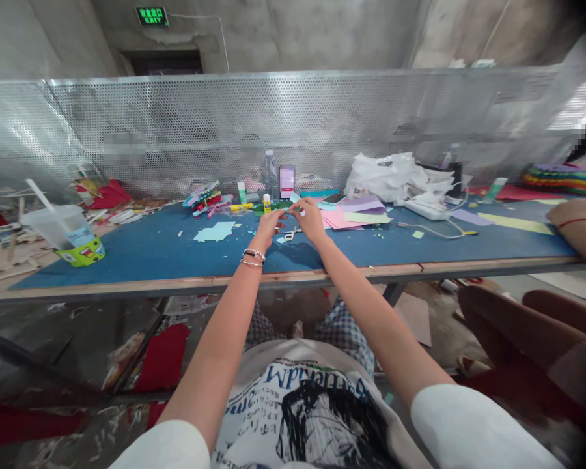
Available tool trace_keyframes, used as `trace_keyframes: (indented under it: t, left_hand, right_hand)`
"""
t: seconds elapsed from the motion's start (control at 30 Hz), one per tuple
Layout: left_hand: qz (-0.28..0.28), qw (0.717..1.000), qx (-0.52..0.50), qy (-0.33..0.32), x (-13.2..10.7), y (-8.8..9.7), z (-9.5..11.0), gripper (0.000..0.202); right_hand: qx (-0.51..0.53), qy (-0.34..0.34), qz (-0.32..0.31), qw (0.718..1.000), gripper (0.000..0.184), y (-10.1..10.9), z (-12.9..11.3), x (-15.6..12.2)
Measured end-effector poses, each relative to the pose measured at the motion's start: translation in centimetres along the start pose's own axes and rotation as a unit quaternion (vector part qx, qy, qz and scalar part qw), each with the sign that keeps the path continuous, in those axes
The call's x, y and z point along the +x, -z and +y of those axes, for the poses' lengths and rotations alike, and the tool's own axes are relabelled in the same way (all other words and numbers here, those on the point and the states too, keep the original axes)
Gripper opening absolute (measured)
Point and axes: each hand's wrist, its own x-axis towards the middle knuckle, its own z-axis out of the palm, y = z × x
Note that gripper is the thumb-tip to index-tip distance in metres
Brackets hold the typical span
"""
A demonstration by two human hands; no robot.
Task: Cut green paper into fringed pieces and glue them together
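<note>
My left hand [269,226] and my right hand [309,217] meet over the blue table top [176,257], fingertips pinched close together. Between them is something small, perhaps a scrap of light blue paper, too tiny to make out. Just below the fingers lies a pair of scissors [292,234] with white handles. A yellow glue stick [267,204] stands upright behind my left hand, and another yellow tube [241,208] lies on its side. Light blue paper [215,231] rests to the left. Pink paper [339,218] and purple paper [368,204] spread to the right of my right hand.
A phone [287,182] stands propped at the back by a bottle [270,170]. A drink cup [68,238] is at the left. White plastic bags [383,179] and a cable [444,229] lie at the right, near another person's hand [576,210]. A perforated metal panel [303,124] closes the back.
</note>
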Motion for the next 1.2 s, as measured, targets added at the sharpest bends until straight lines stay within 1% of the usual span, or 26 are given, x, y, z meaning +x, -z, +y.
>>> trace_keyframes:
  t: [0.17,0.4,0.5,0.63,0.73,0.97,1.1,1.2]
  left_hand:
    - [-0.008,1.0,0.003,-0.012,0.0,0.0,0.1,0.025]
    - [-0.008,0.998,0.031,-0.051,-0.1,-0.1,0.2,0.031]
    - [-0.008,0.996,0.046,-0.075,0.0,-0.1,0.1,0.034]
    - [0.003,0.993,0.062,-0.105,0.2,0.0,-0.1,0.039]
    - [0.021,0.992,0.059,-0.111,0.2,0.1,-0.1,0.04]
    - [0.053,0.991,0.048,-0.112,0.3,0.1,-0.1,0.038]
    - [0.059,0.991,0.051,-0.111,0.4,0.1,-0.2,0.037]
    - [0.044,0.99,0.064,-0.114,0.3,0.1,-0.2,0.034]
  right_hand:
    - [0.004,-0.013,0.008,1.0,0.019,0.0,0.1,0.1]
    - [0.052,-0.088,0.03,0.994,0.028,-0.3,0.4,0.5]
    - [0.086,-0.115,0.019,0.989,0.032,-0.2,0.1,0.6]
    - [0.118,-0.112,-0.018,0.987,0.033,0.0,-0.2,0.6]
    - [0.138,-0.109,-0.03,0.984,0.033,0.1,-0.3,0.6]
    - [0.179,-0.141,-0.034,0.973,0.042,-0.1,-0.1,0.8]
    - [0.172,-0.13,-0.01,0.976,0.039,-0.1,-0.3,0.6]
    - [0.151,-0.125,-0.016,0.981,0.035,0.1,-0.6,0.5]
